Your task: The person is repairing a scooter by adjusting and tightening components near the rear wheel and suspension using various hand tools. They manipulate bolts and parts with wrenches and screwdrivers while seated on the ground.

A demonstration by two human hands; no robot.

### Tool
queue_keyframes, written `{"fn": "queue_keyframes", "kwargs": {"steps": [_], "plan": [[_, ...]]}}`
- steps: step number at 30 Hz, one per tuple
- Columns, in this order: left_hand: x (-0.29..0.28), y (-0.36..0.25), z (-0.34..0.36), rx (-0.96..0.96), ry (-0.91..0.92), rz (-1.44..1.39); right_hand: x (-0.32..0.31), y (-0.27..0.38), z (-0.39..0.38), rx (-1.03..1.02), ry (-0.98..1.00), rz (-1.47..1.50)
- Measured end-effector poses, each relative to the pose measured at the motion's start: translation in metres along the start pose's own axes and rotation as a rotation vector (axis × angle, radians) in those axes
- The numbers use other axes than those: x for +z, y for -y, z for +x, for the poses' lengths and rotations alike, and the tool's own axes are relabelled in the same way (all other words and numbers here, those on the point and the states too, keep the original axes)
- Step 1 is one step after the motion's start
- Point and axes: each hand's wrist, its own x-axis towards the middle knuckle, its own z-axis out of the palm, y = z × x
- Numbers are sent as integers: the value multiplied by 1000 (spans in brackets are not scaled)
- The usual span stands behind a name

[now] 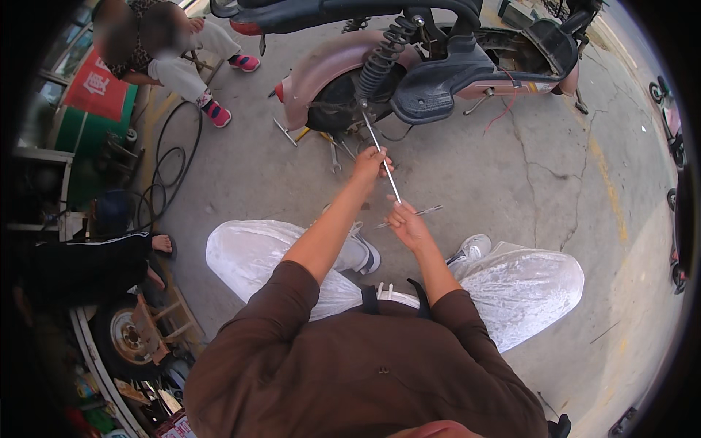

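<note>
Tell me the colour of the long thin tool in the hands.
The long thin tool is shiny silver, best seen in the head view.

plain brown shirt, elbow-length sleeves, shiny white trousers, pale sneakers

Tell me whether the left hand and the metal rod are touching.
Touching. The head view shows the left hand closed around the metal rod, which emerges on both sides of the grip.
</note>
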Motion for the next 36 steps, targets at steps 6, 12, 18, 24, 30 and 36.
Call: {"fn": "queue_keyframes", "kwargs": {"steps": [6, 12, 18, 24, 30, 36], "plan": [[-6, -9, -2, -5, 24, 126, 4, 4, 1, 32, 44, 103], [33, -28, -50, 656, -215, 1067, 8, 5, 0, -81, -45, -270], [95, 5, -98, 447, 439, 582, 2, -5, 9, -125, -158, -328], [92, 23, -123, 342, 307, 629, -7, -6, 4, -441, -167, -929], [69, 39, -141, 654, -191, 459, 0, 13, 0, -646, -309, -1360], [49, 44, -154, 149, -165, 80, 4, 17, -3, -574, -358, -1855]]}}
